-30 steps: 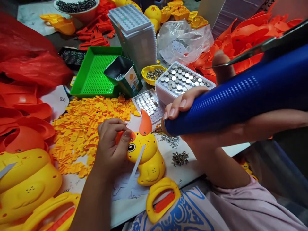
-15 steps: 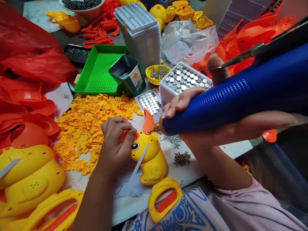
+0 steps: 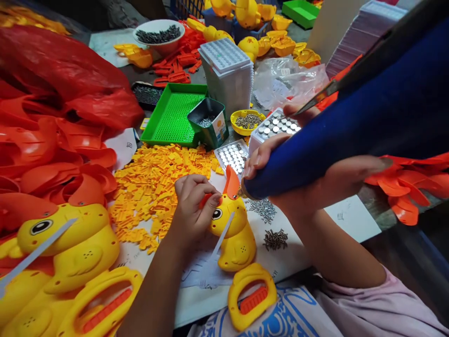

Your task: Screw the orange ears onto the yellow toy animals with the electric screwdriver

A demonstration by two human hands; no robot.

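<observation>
A yellow toy duck (image 3: 238, 243) with an orange crest (image 3: 231, 181), a ring handle (image 3: 252, 297) and a pale strip across its head lies on the white sheet in front of me. My left hand (image 3: 194, 206) is closed on the duck's head at the beak, which the fingers mostly hide. A blue electric screwdriver (image 3: 336, 126) is wrapped in my right hand (image 3: 312, 192), tilted with its nose down to the left. The nose reaches the base of the crest, close to a screw there; the bit's tip is barely visible.
Yellow clips (image 3: 150, 187) are heaped left of the duck, and loose screws (image 3: 275, 239) lie to its right. More ducks (image 3: 84, 248) sit at the left. Behind are a green tray (image 3: 168, 117), a dark tub (image 3: 210, 126), trays of coin cells (image 3: 231, 157) and orange parts (image 3: 414, 182).
The view has shifted, so the scene sits farther right. The screwdriver now looks steeper, and less of its bit shows at the crest. My left hand keeps its hold on the duck.
</observation>
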